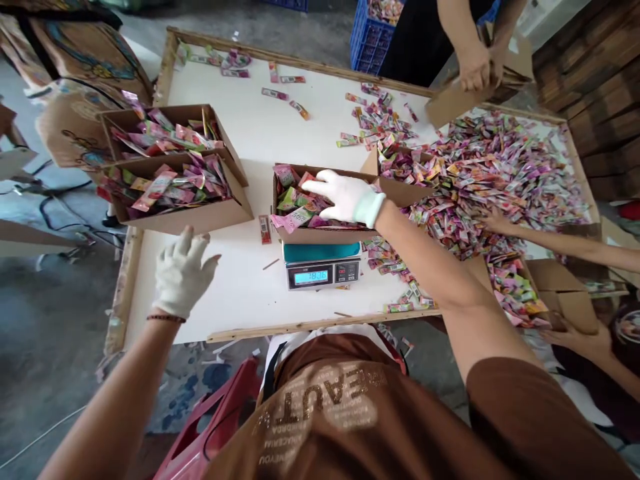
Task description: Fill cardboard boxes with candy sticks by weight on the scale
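Note:
A cardboard box [325, 235] full of small candy packets [300, 215] stands on a digital scale [323, 272] with a lit blue display. Gloved in white, my right hand [337, 195] lies over the packets in this box with its fingers stretched out; whether it grips a packet is hidden. My left hand [181, 270], in a white glove with bare fingertips, hovers above the white table [240, 293] with fingers apart and nothing in it. Just beyond it are two filled cardboard boxes [193, 212]. One red packet [265, 229] lies left of the scale.
A large heap of packets [500, 160] covers the table's right side. A co-worker's hand [495, 221] reaches into it. Another person's hands [475, 67] hold cardboard at the far edge. A blue crate [369, 40] stands behind the table, and a pink stool [215, 413] near me.

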The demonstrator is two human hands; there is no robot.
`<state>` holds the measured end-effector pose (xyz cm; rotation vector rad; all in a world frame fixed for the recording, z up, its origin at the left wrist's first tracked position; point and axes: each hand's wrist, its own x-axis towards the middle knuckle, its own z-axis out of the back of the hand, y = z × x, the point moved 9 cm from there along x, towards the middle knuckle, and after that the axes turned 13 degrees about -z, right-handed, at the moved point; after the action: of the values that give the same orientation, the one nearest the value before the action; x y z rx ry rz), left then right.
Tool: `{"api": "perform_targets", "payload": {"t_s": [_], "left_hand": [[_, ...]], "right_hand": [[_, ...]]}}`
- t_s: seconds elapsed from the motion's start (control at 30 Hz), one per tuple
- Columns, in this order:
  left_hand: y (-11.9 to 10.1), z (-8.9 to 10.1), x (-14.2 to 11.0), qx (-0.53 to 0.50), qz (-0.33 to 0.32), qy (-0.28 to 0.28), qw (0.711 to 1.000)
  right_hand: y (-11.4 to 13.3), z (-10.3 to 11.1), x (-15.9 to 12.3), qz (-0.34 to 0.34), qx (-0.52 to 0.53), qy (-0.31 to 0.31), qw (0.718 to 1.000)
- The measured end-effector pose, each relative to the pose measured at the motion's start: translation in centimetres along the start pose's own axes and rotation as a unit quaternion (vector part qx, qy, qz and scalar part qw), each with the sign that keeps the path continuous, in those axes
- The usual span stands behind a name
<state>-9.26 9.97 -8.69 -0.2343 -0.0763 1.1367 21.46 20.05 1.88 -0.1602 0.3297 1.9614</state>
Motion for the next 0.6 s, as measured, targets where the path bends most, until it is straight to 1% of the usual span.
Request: {"api": "perform_targets", "payload": {"t_s": [0.07, 0.13, 0.2, 0.23, 0.27, 0.3, 0.33, 0.37, 0.43, 0.5, 0.53, 0.6], "left_hand": [[0.0, -2.3, -3.1, -0.015, 0.045, -0.021, 0.999], [-0.5, -5.4, -6.3, -0.054, 0.076, -0.017, 0.995], [-1.1, -7.8, -8.8, -0.096, 0.099, -0.012, 0.99], [-1.5, -8.5, -9.6, -0.114, 0.107, -0.012, 0.988], [-1.8, -8.8, -10.1, -0.129, 0.115, -0.017, 0.985], [-2.2, -8.6, -10.1, -0.14, 0.118, -0.024, 0.983], [-2.7, -7.9, -9.7, -0.148, 0.115, -0.034, 0.982], [-3.2, -6.8, -8.9, -0.152, 0.107, -0.047, 0.981], [-4.3, -3.9, -6.4, -0.145, 0.088, -0.071, 0.983], [-5.2, -0.9, -3.4, -0.112, 0.075, -0.085, 0.987], [-5.6, 0.3, -1.8, -0.09, 0.066, -0.079, 0.991], [-6.6, 1.6, 1.0, -0.058, 0.033, -0.036, 0.997]], "right_hand": [[1.0, -1.5, 1.3, 0.014, -0.027, 0.008, 0.999], [1.7, -1.7, 1.8, 0.027, -0.025, -0.015, 0.999], [1.6, -0.7, 1.5, 0.032, 0.016, -0.06, 0.998], [1.2, 0.1, 1.0, 0.028, 0.049, -0.084, 0.995], [0.6, 1.1, 0.4, 0.021, 0.086, -0.108, 0.99], [-0.2, 2.2, -0.4, 0.011, 0.123, -0.133, 0.983], [-1.1, 3.4, -1.4, 0.0, 0.158, -0.159, 0.974], [-2.0, 4.6, -2.5, -0.012, 0.187, -0.186, 0.965], [-3.8, 6.8, -5.5, -0.036, 0.223, -0.234, 0.946], [-5.8, 8.5, -8.9, -0.07, 0.237, -0.27, 0.931], [-6.9, 9.0, -10.7, -0.091, 0.237, -0.283, 0.925], [-9.1, 9.4, -14.4, -0.133, 0.229, -0.303, 0.915]]}}
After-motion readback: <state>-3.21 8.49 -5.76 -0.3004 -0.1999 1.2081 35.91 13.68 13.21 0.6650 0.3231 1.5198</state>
